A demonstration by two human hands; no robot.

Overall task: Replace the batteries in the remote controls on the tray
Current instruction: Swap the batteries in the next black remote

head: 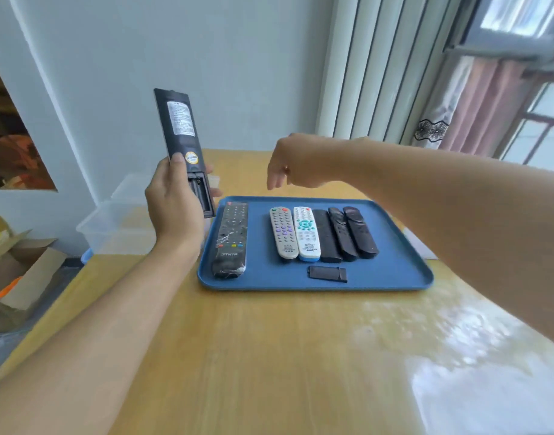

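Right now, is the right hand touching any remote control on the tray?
Apart. The head view shows the right hand raised above the far edge of the blue tray, with bare table visible between its hanging fingers and the remote controls.

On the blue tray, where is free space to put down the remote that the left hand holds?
Bare tray lies between the long black remote and the grey remote, and along the near rim beside the battery cover. The five remotes right of the gap are crowded.
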